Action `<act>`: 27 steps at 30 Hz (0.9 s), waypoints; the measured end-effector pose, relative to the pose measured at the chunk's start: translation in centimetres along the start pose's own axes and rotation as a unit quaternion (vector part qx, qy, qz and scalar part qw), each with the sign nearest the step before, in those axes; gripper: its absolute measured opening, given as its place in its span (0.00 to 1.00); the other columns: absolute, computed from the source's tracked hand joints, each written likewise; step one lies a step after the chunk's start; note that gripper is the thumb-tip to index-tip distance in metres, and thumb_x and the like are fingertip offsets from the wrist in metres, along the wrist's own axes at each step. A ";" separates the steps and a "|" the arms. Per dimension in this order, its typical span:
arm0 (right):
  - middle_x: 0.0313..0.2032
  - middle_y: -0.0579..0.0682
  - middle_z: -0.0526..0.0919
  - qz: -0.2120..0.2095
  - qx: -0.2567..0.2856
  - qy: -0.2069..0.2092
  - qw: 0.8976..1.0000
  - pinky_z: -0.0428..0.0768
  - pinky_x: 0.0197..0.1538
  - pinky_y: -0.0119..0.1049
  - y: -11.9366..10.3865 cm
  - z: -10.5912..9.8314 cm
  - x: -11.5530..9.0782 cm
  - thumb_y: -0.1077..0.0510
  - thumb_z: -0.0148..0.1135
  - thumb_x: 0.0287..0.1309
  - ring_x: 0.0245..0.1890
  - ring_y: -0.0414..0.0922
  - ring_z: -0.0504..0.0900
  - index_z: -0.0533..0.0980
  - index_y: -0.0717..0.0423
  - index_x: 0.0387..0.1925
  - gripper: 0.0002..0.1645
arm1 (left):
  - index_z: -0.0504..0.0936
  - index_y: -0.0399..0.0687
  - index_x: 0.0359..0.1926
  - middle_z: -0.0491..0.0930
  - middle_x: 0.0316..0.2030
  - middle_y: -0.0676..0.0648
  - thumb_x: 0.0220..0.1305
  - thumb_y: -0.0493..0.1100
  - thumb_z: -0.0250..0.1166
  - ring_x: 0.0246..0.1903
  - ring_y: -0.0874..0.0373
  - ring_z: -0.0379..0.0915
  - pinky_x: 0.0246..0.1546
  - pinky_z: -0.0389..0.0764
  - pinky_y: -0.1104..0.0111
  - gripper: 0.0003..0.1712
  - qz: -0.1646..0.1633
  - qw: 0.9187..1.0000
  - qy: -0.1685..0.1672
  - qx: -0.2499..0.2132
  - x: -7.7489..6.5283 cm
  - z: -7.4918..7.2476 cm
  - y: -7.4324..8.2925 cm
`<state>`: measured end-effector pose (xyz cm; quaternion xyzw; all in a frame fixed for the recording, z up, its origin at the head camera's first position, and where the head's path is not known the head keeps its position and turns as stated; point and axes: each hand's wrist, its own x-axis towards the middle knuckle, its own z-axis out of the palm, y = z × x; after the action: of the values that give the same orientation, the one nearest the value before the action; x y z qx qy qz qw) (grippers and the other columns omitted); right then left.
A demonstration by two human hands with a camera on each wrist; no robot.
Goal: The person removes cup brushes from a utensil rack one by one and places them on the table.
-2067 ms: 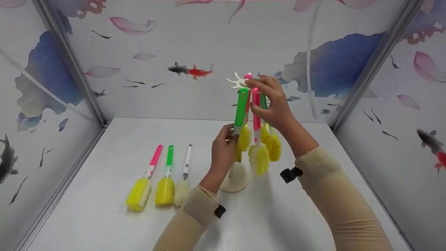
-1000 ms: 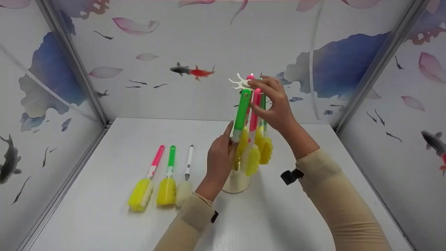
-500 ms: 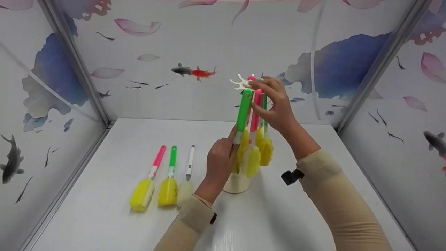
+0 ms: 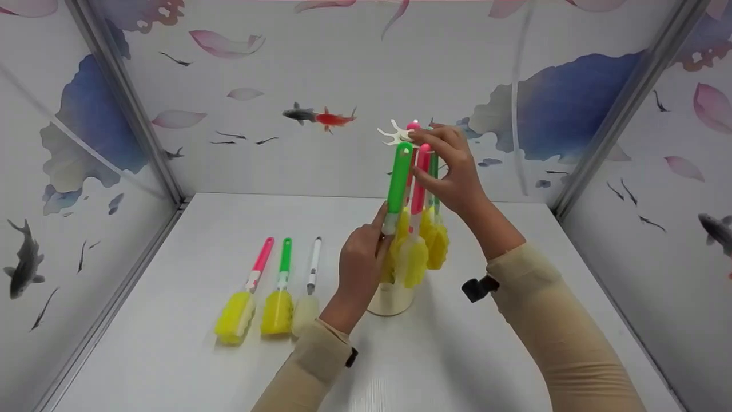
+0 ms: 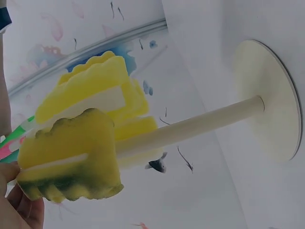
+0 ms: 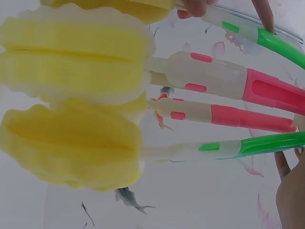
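My left hand pinches a sponge cleaning brush with a green handle around its white neck. The index finger lies along the neck, and the handle's top overlaps the stand's hooks in the head view. The yellow sponge head points down beside the pole, its side darkened. My right hand grips the top of the cream stand at its hooked disc, below a pink knob. Under that hand hang a pink-handled brush, another pink one and a green one.
On the white table left of the stand lie three more brushes: pink, green and white-handled. My left sleeve overlaps the white one's sponge. The stand's round base rests on the table. Printed panels enclose the back and sides.
The pink hanging brush has swung a little left. My left hand has shifted slightly down the green brush, its index finger now straighter; the brush rises slightly at the end. The right hand holds its place.
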<state>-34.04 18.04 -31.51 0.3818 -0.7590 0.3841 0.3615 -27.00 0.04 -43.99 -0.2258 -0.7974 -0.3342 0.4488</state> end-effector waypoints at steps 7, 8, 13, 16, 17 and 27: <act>0.54 0.52 0.76 -0.009 0.003 0.003 1.000 0.73 0.61 0.43 0.1 0.0 0.1 0.58 0.68 0.56 0.64 0.50 0.64 0.78 0.55 0.58 0.26 | 0.70 0.44 0.68 0.77 0.31 0.48 0.63 0.39 0.66 0.29 0.58 0.70 0.41 0.80 0.75 0.33 -0.015 0.999 0.006 -0.036 0.0 -0.9 0.6; 0.54 0.52 0.77 -0.010 0.005 0.004 1.000 0.73 0.61 0.43 0.1 0.0 0.1 0.58 0.68 0.55 0.63 0.51 0.64 0.78 0.55 0.58 0.26 | 0.69 0.44 0.68 0.78 0.31 0.48 0.63 0.38 0.66 0.30 0.58 0.71 0.42 0.80 0.75 0.33 -0.018 0.999 0.006 -0.041 0.0 -1.1 0.7; 0.53 0.54 0.77 -0.002 0.006 0.010 1.000 0.72 0.61 0.44 -0.1 0.1 0.0 0.62 0.70 0.52 0.63 0.54 0.65 0.78 0.57 0.57 0.27 | 0.67 0.44 0.69 0.80 0.33 0.47 0.61 0.37 0.68 0.32 0.57 0.75 0.43 0.81 0.73 0.35 -0.035 0.998 0.004 -0.052 -0.1 -1.9 0.8; 0.52 0.58 0.77 0.009 0.010 0.016 1.000 0.72 0.61 0.44 -1.1 0.1 0.2 0.66 0.70 0.50 0.62 0.56 0.65 0.78 0.62 0.55 0.27 | 0.68 0.43 0.68 0.80 0.33 0.47 0.60 0.37 0.68 0.32 0.57 0.77 0.41 0.81 0.72 0.36 -0.053 0.997 0.001 -0.056 -0.2 -2.3 0.7; 0.52 0.60 0.77 0.012 0.012 0.017 1.000 0.72 0.62 0.44 -1.7 0.0 0.2 0.67 0.69 0.50 0.62 0.58 0.65 0.78 0.64 0.54 0.26 | 0.68 0.42 0.68 0.80 0.32 0.47 0.60 0.37 0.69 0.32 0.57 0.77 0.40 0.82 0.72 0.36 -0.061 0.996 -0.001 -0.061 -0.3 -2.4 0.6; 0.51 0.66 0.75 0.022 0.014 0.011 1.000 0.74 0.59 0.46 -5.0 -0.6 0.8 0.69 0.67 0.50 0.61 0.61 0.65 0.77 0.69 0.52 0.25 | 0.70 0.44 0.67 0.80 0.30 0.52 0.61 0.37 0.68 0.31 0.62 0.75 0.36 0.81 0.73 0.32 -0.186 0.974 -0.062 -0.114 -1.1 -3.8 -0.9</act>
<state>-29.92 16.20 -29.08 0.3656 -0.7576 0.4069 0.3562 -24.93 -3.46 -43.84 -0.1437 -0.8082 -0.4859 0.3000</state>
